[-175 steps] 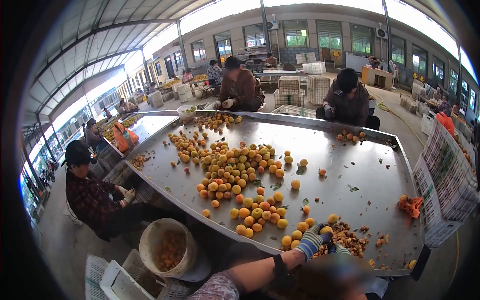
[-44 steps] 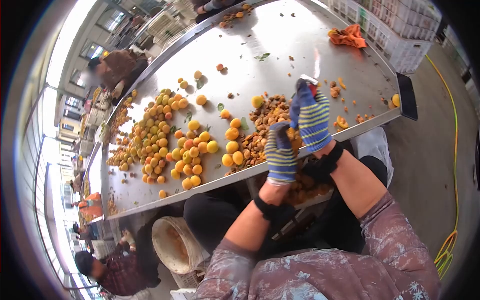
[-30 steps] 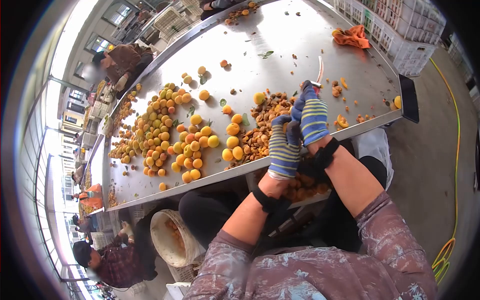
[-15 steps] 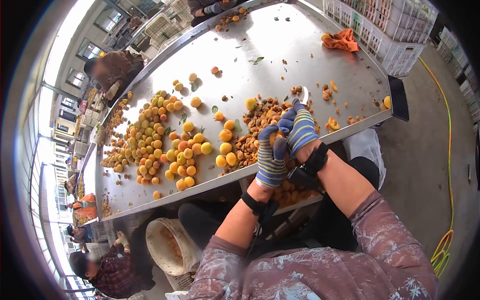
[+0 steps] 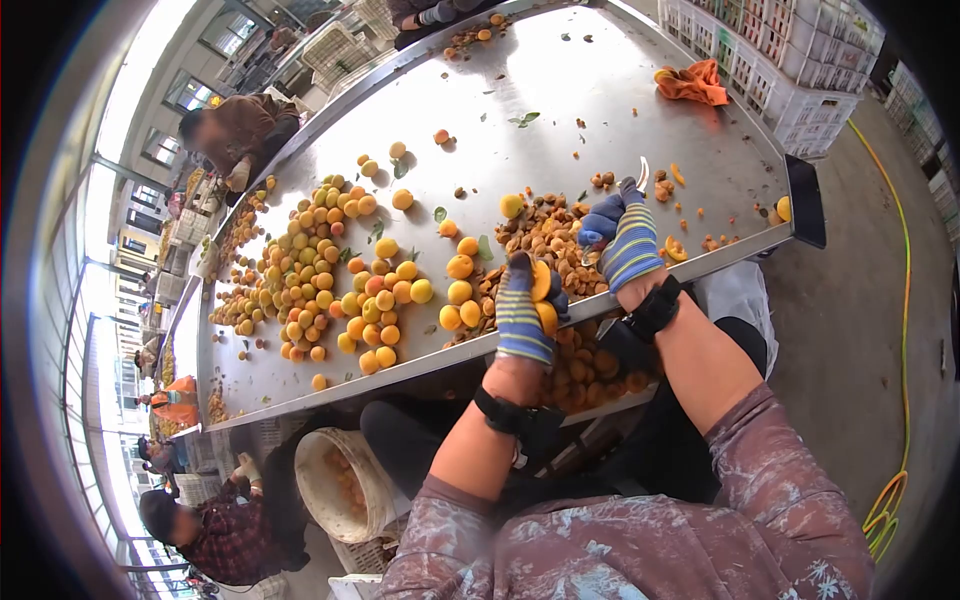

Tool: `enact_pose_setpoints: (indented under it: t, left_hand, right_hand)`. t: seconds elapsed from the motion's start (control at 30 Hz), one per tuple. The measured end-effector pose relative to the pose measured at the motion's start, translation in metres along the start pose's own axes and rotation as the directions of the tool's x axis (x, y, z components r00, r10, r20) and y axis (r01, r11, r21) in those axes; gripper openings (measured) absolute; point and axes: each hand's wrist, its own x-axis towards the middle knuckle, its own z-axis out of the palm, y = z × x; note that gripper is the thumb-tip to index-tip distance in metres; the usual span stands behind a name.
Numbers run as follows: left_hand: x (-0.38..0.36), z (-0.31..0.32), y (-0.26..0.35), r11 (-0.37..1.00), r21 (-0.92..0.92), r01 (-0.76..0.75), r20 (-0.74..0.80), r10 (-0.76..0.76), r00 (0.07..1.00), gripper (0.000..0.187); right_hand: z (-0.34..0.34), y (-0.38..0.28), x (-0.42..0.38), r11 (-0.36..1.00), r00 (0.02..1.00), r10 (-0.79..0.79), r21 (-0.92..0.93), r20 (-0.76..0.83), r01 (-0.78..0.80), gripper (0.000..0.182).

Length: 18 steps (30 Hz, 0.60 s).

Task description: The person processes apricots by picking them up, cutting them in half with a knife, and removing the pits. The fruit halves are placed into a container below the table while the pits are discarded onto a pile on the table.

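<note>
My left hand (image 5: 527,308), in a striped glove, is closed around an opened apricot (image 5: 543,290) above the front edge of the metal table (image 5: 500,120). My right hand (image 5: 625,235), in a like glove, grips a small curved blade (image 5: 644,172) over the table, to the right of the left hand and apart from it. Between and behind the hands lies a pile of brown pits (image 5: 548,236). Whole apricots (image 5: 378,305) lie to the left. Below the table edge, under my hands, apricot pieces (image 5: 588,370) fill a crate.
An orange cloth (image 5: 694,83) lies at the table's far right. Stacked white crates (image 5: 790,95) stand beyond it. A white bucket (image 5: 325,480) is below the table at left, near a person in a plaid shirt (image 5: 235,535). Another person (image 5: 240,130) leans at the far left edge.
My hands have moved apart, the right one to the right with the blade, the left slightly left and down. The apricot in my left hand now shows open halves.
</note>
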Motion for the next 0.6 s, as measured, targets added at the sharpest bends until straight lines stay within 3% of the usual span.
enact_pose_setpoints:
  t: [0.03, 0.1, 0.23, 0.5, 0.6]
  left_hand:
    - [0.002, 0.002, 0.005, 1.000, 0.002, -0.003, -0.003, 0.003, 1.000, 0.041]
    - [0.004, 0.001, 0.018, 0.955, -0.131, 0.265, -0.112, -0.279, 0.954, 0.043]
    - [-0.003, -0.003, 0.023, 0.962, -0.084, 0.258, -0.059, -0.263, 0.963, 0.029]
    - [0.001, -0.020, 0.021, 0.902, -0.238, 0.359, -0.003, -0.370, 0.929, 0.034]
    - [-0.018, -0.028, 0.014, 0.807, -0.309, 0.504, 0.208, -0.459, 0.863, 0.035]
  right_hand:
    - [-0.002, -0.001, -0.001, 1.000, 1.000, 0.004, 0.002, 0.001, -0.004, 0.045]
    - [-0.002, -0.001, 0.000, 0.998, 0.998, 0.064, -0.009, -0.018, -0.064, 0.046]
    - [0.005, -0.005, -0.007, 0.994, 0.997, 0.043, -0.101, -0.070, -0.050, 0.046]
    - [0.002, -0.005, -0.008, 0.988, 0.998, 0.026, -0.153, -0.049, -0.033, 0.047]
    - [0.002, -0.006, -0.009, 0.979, 0.999, -0.030, -0.202, -0.029, 0.024, 0.039]
